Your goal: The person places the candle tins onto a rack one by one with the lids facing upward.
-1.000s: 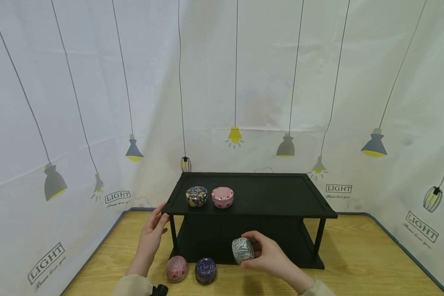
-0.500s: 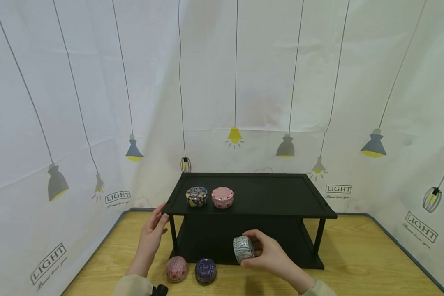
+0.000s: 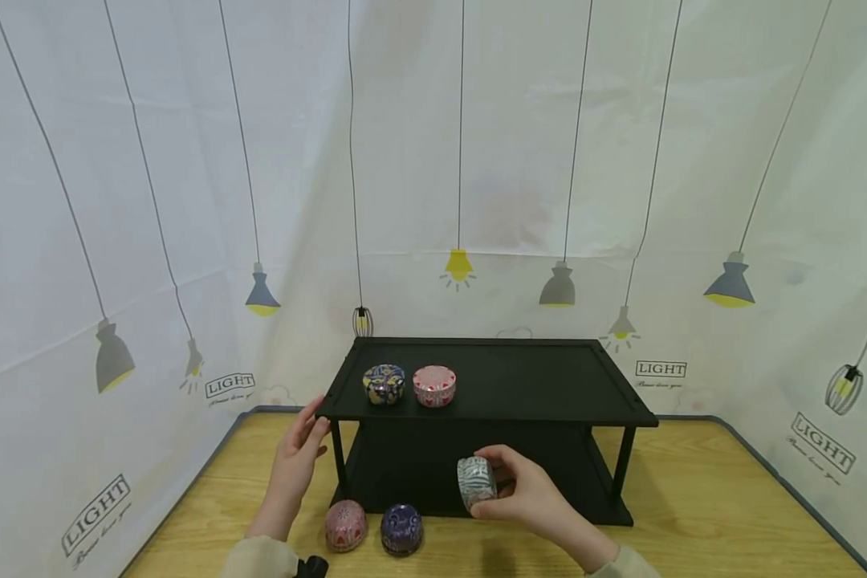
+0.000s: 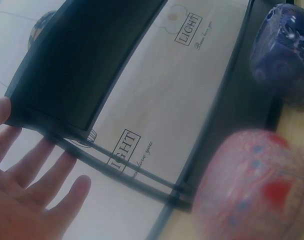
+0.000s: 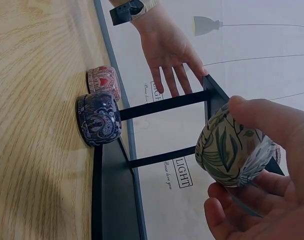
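My right hand [image 3: 523,498] grips a small round tin [image 3: 476,482] between thumb and fingers, in front of the lower tier of a black two-tier rack [image 3: 535,377]. Green leaves on a pale ground cover this leaf-patterned tin [image 5: 227,147], which is tilted on its side in the head view. At the rack's upper left corner is my left hand [image 3: 298,461], its fingers straight and the thumb at the edge. On the table before the rack sit a pink tin [image 3: 345,526] and a dark blue tin [image 3: 400,530].
Two tins stand on the upper tier's left half: a blue and yellow one [image 3: 384,384] and a pink one with red hearts [image 3: 434,386]. Thin posts [image 3: 623,464] join the tiers. A wooden table [image 3: 708,514] lies below, with a lamp-printed curtain [image 3: 513,160] behind.
The leaf-patterned tin turns a little in my right hand and shifts slightly up and to the right. My left hand stays at the rack corner.
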{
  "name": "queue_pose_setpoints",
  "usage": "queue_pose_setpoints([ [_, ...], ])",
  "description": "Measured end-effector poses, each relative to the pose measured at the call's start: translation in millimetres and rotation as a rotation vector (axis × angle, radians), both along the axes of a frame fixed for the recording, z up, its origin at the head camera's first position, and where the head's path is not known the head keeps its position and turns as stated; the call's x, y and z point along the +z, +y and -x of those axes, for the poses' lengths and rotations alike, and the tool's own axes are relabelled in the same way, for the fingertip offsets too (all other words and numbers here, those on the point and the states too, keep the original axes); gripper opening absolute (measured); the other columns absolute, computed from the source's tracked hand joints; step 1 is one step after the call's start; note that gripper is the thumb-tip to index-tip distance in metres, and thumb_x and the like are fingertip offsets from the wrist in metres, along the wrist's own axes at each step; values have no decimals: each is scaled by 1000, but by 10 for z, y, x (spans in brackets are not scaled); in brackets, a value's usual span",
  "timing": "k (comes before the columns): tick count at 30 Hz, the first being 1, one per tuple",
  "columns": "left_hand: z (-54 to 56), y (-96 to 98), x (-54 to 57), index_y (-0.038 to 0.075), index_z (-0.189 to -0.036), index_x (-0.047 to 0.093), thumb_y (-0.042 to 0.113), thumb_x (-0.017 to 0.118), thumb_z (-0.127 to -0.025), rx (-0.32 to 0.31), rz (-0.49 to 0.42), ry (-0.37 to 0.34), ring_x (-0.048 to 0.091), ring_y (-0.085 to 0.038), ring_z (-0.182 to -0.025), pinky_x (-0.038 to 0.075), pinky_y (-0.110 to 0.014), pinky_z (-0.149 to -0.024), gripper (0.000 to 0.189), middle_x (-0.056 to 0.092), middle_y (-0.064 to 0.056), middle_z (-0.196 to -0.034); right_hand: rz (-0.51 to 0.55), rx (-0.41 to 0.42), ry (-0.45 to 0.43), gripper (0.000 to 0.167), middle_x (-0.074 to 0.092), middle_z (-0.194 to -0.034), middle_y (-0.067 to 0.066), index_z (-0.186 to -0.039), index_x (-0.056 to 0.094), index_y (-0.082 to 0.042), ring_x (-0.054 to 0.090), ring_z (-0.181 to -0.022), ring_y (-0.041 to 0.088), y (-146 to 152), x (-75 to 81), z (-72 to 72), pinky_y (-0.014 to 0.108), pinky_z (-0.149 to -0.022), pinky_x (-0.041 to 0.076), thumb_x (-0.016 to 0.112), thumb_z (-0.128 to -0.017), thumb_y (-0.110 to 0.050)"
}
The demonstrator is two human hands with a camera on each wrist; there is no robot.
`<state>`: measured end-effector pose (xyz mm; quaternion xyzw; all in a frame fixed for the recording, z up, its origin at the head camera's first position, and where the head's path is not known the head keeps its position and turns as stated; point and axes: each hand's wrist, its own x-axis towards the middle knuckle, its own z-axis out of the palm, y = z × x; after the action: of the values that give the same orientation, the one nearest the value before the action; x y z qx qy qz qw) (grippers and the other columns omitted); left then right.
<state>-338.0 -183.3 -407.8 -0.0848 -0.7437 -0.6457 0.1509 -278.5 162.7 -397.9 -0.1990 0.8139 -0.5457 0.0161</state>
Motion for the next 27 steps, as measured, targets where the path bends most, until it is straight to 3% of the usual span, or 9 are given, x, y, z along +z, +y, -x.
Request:
queue_pose_setpoints([
  [9,14,0,-12,15,-148,41,36,49,-102,30,1,1,48,-36,-125,41,-55,-95,51,44,-21,-145,10,-1,6,61,60,-110,8,-127,56,-5,59,-89,24,12,29,-12,32,-71,52,84,-76,-20],
  [27,9,0,1,16,-148,41,36,50,-102,14,-12,-18,46,-35,-127,39,-55,-98,52,43,-18,-146,79,18,-18,63,59,-112,10,-130,53,-3,61,-91,22,-1,74,-28,31,-75,53,83,-76,-14],
])
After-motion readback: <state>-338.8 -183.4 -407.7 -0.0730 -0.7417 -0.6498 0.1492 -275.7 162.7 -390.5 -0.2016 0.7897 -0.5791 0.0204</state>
